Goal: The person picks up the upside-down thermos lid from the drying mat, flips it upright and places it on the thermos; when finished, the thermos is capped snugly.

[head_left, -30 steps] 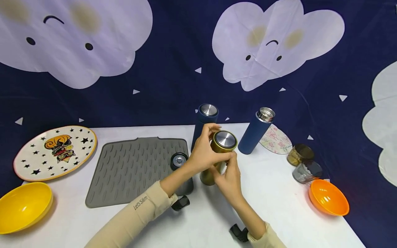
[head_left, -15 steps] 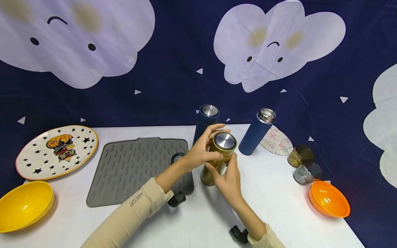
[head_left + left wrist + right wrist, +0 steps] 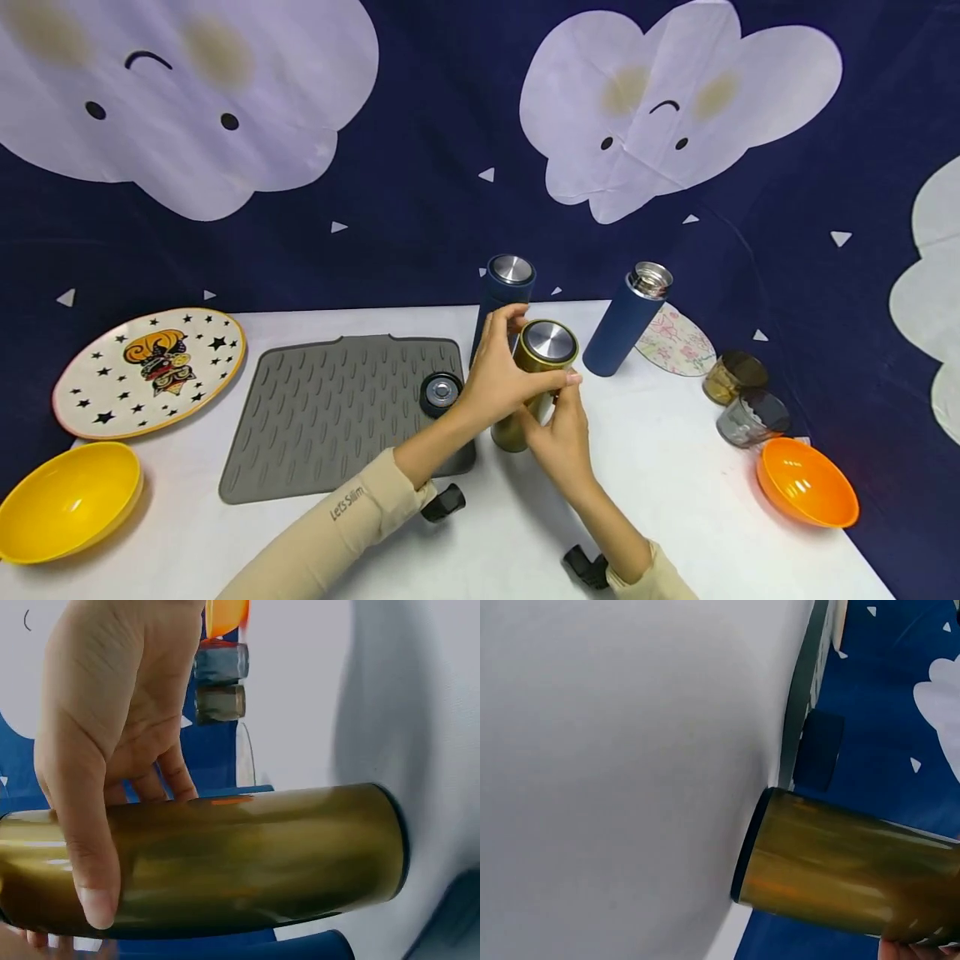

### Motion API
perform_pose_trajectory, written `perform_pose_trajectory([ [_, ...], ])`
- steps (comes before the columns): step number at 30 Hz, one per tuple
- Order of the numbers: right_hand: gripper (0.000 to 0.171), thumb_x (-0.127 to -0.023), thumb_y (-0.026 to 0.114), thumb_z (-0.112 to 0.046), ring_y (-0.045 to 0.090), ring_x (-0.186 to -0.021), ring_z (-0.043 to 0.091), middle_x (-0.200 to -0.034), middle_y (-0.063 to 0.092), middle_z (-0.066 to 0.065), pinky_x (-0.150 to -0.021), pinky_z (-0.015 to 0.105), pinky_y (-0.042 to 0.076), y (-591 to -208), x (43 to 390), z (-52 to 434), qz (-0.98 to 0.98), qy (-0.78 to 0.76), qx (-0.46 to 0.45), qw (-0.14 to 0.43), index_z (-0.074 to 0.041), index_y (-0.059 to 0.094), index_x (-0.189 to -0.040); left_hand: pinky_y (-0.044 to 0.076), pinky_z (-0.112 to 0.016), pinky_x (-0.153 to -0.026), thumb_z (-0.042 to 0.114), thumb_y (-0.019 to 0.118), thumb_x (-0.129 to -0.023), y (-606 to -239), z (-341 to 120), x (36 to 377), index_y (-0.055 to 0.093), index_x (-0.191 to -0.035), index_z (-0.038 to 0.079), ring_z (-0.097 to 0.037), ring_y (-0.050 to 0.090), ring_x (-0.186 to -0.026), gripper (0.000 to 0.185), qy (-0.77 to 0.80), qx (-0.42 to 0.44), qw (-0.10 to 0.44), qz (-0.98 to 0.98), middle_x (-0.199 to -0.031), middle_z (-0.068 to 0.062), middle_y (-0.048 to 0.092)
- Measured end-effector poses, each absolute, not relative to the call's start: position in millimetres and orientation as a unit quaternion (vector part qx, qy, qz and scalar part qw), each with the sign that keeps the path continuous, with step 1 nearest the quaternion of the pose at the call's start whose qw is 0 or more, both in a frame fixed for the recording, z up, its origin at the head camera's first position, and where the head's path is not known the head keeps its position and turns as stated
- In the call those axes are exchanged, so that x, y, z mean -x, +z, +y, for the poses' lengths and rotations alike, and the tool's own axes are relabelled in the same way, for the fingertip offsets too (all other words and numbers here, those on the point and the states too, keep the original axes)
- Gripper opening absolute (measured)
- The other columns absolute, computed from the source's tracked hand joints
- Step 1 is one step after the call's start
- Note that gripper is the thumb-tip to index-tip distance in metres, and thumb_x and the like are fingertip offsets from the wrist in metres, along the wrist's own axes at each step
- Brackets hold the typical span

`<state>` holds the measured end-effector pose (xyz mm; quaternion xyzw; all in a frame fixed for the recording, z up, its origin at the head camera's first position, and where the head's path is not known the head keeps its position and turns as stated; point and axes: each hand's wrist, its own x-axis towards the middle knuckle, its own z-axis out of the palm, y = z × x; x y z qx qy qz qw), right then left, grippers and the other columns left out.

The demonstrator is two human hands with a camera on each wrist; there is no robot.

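A gold thermos bottle [image 3: 513, 433] with a steel-topped lid [image 3: 550, 341] stands on the white table. My left hand [image 3: 497, 377] grips its upper part just under the lid, thumb across the near side; in the left wrist view that thumb [image 3: 91, 859] lies over the gold wall. Lower down, my right hand [image 3: 564, 443] holds the bottle from the near right, its far fingers hidden. A few of its fingertips [image 3: 907, 951] show at the edge of the right wrist view. Behind stands a lidded navy bottle [image 3: 501, 292], partly covered by my left hand.
An unlidded blue bottle [image 3: 622, 327] stands at the back right. A black round lid [image 3: 441, 392] is on the grey ridged mat [image 3: 337, 417]. Left are a star-patterned plate [image 3: 97, 379] and yellow bowl [image 3: 71, 500]; right are two tinted glasses [image 3: 752, 417] and an orange bowl [image 3: 806, 483].
My left thumb drew back leftward half a second ago and now reaches across the bottle to the right again. The right hand keeps its hold, and the gold bottle stays in place.
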<state>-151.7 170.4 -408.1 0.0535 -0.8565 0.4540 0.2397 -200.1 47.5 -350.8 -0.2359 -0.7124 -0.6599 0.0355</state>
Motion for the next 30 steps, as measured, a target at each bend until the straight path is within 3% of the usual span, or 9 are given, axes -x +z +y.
perform_pose_trajectory([
  [3,0.058,-0.080,0.080,-0.009,0.060,-0.105,0.032,-0.114,0.061,0.018,-0.089,0.049,0.049,-408,152,173,-0.857,0.456,-0.059,0.235,-0.001,0.044,-0.125,0.044,-0.045,-0.104,0.018,0.077,-0.076,-351,46,202,0.036,-0.144,0.007,-0.031,0.054,-0.119,0.080,-0.678,0.262,0.013,-0.687,-0.133,-0.018,0.054],
  [6,0.059,-0.081,0.081,-0.011,0.059,-0.107,0.030,-0.116,0.060,0.016,-0.090,0.048,0.048,-408,151,175,-0.855,0.464,-0.067,0.224,-0.001,0.043,-0.124,0.038,-0.049,-0.110,0.010,0.067,-0.075,-352,45,203,0.028,-0.149,0.007,-0.035,0.046,-0.131,0.084,-0.704,0.295,-0.030,-0.645,-0.145,-0.022,0.044],
  [10,0.055,-0.079,0.077,-0.002,0.058,-0.107,0.031,-0.116,0.060,0.018,-0.089,0.051,0.048,-409,151,178,-0.856,0.462,-0.068,0.222,0.000,0.046,-0.124,0.039,-0.046,-0.109,0.029,0.079,-0.075,-351,54,199,0.027,-0.152,0.010,-0.029,0.044,-0.134,0.095,-0.630,0.276,0.032,-0.725,-0.148,-0.015,0.040],
  [13,0.057,-0.078,0.077,-0.001,0.058,-0.105,0.031,-0.118,0.060,0.019,-0.087,0.051,0.048,-409,151,179,-0.858,0.455,-0.073,0.228,0.000,0.045,-0.125,0.049,-0.039,-0.098,0.024,0.085,-0.070,-350,57,200,0.034,-0.149,0.010,-0.027,0.057,-0.118,0.096,-0.600,0.265,0.075,-0.751,-0.133,-0.013,0.055],
  [16,0.063,-0.081,0.080,-0.006,0.059,-0.107,0.031,-0.124,0.058,0.019,-0.088,0.048,0.049,-408,151,179,-0.857,0.453,-0.085,0.230,-0.001,0.041,-0.131,0.049,-0.038,-0.100,0.007,0.079,-0.072,-351,53,203,0.030,-0.151,0.012,-0.026,0.056,-0.123,0.093,-0.645,0.295,0.047,-0.703,-0.139,-0.013,0.055],
  [19,0.061,-0.081,0.080,-0.008,0.059,-0.105,0.029,-0.122,0.060,0.017,-0.086,0.045,0.049,-407,150,178,-0.857,0.459,-0.084,0.218,-0.002,0.043,-0.130,0.046,-0.039,-0.104,0.010,0.084,-0.072,-350,51,202,0.026,-0.153,0.014,-0.024,0.052,-0.129,0.099,-0.651,0.301,0.025,-0.697,-0.147,-0.009,0.049],
  [24,0.059,-0.078,0.077,-0.002,0.060,-0.106,0.031,-0.122,0.061,0.017,-0.087,0.048,0.050,-404,151,181,-0.860,0.459,-0.090,0.202,-0.002,0.044,-0.127,0.053,-0.030,-0.089,0.015,0.085,-0.069,-349,58,205,0.049,-0.133,0.012,-0.019,0.063,-0.104,0.073,-0.619,0.282,0.055,-0.731,-0.123,-0.007,0.064],
  [26,0.062,-0.078,0.079,-0.004,0.061,-0.111,0.033,-0.126,0.061,0.017,-0.092,0.051,0.049,-402,151,182,-0.861,0.457,-0.101,0.201,-0.004,0.043,-0.129,0.053,-0.028,-0.087,0.007,0.080,-0.068,-350,57,210,0.054,-0.125,0.010,-0.017,0.064,-0.099,0.062,-0.643,0.294,0.026,-0.707,-0.116,-0.007,0.065],
  [30,0.066,-0.077,0.084,-0.013,0.063,-0.113,0.033,-0.126,0.064,0.016,-0.092,0.051,0.051,-401,152,182,-0.862,0.456,-0.101,0.196,-0.006,0.044,-0.129,0.052,-0.030,-0.091,0.001,0.078,-0.068,-350,50,216,0.055,-0.125,0.009,-0.018,0.062,-0.102,0.062,-0.671,0.309,-0.045,-0.673,-0.118,-0.008,0.063],
])
